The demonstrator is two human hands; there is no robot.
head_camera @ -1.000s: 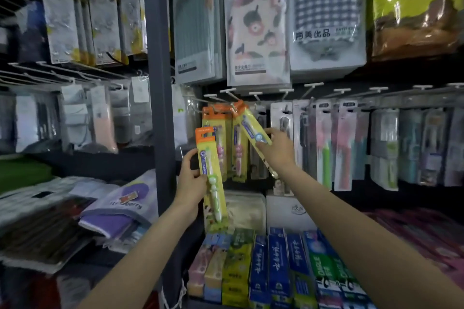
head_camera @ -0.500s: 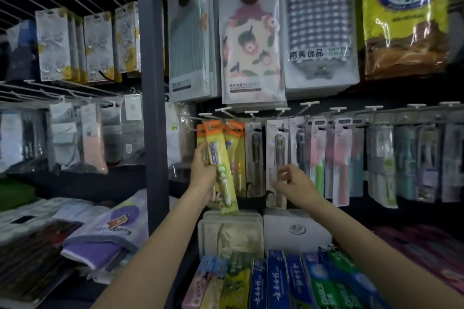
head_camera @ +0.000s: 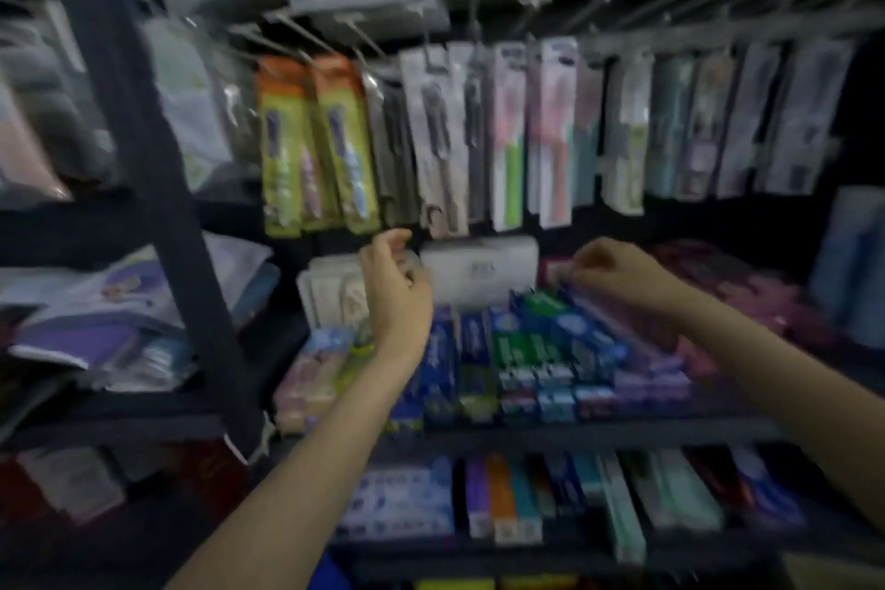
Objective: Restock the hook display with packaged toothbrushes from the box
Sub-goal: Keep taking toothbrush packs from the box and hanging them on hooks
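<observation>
Both hands are hanging empty, fingers loosely curled: left hand (head_camera: 395, 287), right hand (head_camera: 608, 271). Orange-topped toothbrush packs (head_camera: 316, 144) are hanging upright on hooks above-left, nearer the left hand. Box isn't showing.

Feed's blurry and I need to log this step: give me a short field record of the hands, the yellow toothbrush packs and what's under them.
left hand: below the hooks, fingers loosely curled, holding nothing
right hand: low over the shelf, fingers curled, nothing visibly held; blur limits certainty
yellow toothbrush packs: hanging side by side on the hooks, orange tops, no hand on them
other toothbrush packs: hanging in a row to the right
toothpaste boxes: lined up on the shelf below
image: motion-blurred
</observation>
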